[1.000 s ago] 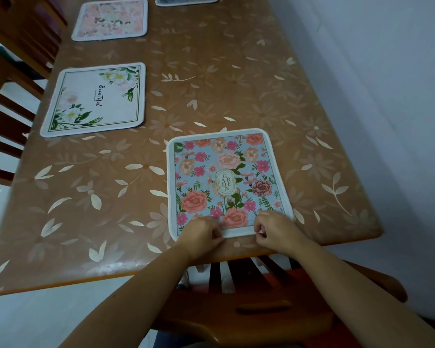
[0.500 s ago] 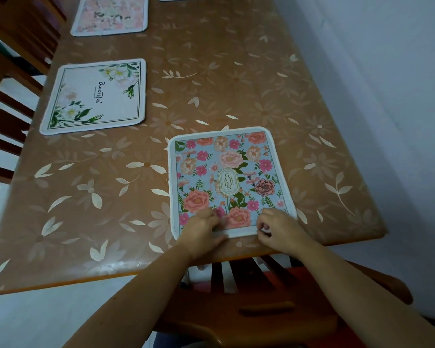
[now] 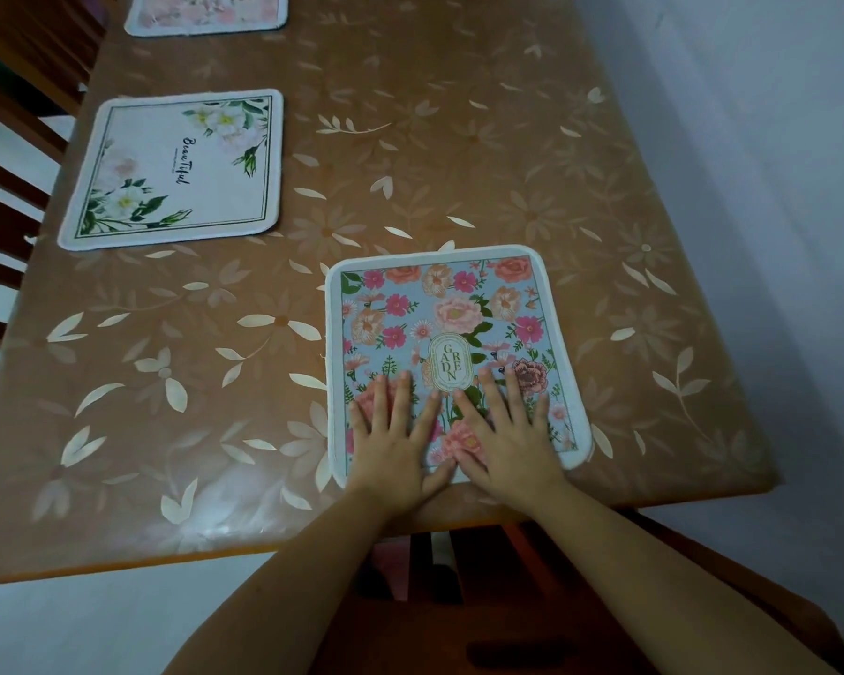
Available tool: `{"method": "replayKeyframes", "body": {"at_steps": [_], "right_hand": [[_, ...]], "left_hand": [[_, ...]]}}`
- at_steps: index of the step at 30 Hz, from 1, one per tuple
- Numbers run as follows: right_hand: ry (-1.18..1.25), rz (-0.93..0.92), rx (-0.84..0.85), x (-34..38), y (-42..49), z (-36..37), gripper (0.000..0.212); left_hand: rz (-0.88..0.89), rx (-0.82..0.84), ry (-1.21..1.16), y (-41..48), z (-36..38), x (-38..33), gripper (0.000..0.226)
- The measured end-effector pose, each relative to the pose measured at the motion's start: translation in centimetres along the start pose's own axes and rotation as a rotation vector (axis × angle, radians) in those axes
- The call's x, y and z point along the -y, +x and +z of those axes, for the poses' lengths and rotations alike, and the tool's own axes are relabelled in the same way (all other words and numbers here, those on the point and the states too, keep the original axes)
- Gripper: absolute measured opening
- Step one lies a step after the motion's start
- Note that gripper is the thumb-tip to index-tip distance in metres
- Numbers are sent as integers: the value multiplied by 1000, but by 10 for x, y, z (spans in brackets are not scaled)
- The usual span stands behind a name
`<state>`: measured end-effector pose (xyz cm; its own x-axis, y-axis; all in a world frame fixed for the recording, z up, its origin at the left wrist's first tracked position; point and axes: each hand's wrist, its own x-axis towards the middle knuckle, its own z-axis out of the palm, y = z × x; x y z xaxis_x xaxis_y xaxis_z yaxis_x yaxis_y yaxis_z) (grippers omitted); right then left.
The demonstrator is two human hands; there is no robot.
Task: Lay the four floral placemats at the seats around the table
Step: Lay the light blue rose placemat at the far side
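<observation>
Subject: the blue placemat [image 3: 451, 324] (pink and peach roses, a "GARDEN" badge at its centre) lies flat on the counter [image 3: 459, 138] toward the near right corner. Its near border is just beside the counter's near edge, above a wooden chair [image 3: 459, 616].
Contact: the left hand [image 3: 393, 445] and right hand [image 3: 510, 440] rest palm down on the near part of the mat. Their fingers are straight and spread, gripping nothing, and the thumbs almost meet at the mat's midline.
Governing relation: the mat runs from under the palms away toward the far edge, and its long axis appears to follow that line. The left hand covers its left half and the right hand its right half, so neither hand is nearer.
Other mats: the white placemat [image 3: 176, 168] sits along the left edge at mid-length. The pink placemat [image 3: 205, 12] sits further along the same edge, cut off by the frame. A fourth mat is not in view.
Stage (a judgement): this mat looks laid and is being pressed flat. Its sides look nearly square to the near edge.
Next move calls for: sliding both palms outward or forward with even pressure, then lifting straight off.
Risk: the glossy cover may let the mat skid or turn if one palm pushes harder.
</observation>
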<state>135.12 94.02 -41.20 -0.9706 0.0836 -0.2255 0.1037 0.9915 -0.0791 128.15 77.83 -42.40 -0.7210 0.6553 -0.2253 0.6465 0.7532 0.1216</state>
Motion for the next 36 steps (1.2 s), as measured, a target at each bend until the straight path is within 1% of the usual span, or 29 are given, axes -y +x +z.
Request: {"method": "replayKeyframes", "body": {"at_steps": [3,6,11,21,23,26,28,31,36], "right_hand": [[2,-40,-4,-5,16,2,67],[-9,-51,-11,-13,35,-1,68],[52,-2,-43,-24,82,-6,70],[55,36,-121,-43,160,-22,68],[75,65,-150,-45,165,-23,67],[116,174,-185,-46,167,-25,65],[132,213,-192,-45,165,-25,65],[154,228,-214,-43,161,-23,63],[148,261,-212,-39,145,-17,67]], "left_hand": [[-2,-47,-44,16,-2,6,66],[-78,-52,-53,45,-6,13,60],[-88,-54,-70,77,-12,24,62],[-102,-107,-107,132,-29,42,64],[-153,-138,-139,142,-32,45,63],[-321,-192,-202,147,-33,45,64],[-357,-203,-193,146,-33,43,64],[-340,-201,-196,137,-29,42,66],[-259,-181,-205,103,-24,37,70]]}}
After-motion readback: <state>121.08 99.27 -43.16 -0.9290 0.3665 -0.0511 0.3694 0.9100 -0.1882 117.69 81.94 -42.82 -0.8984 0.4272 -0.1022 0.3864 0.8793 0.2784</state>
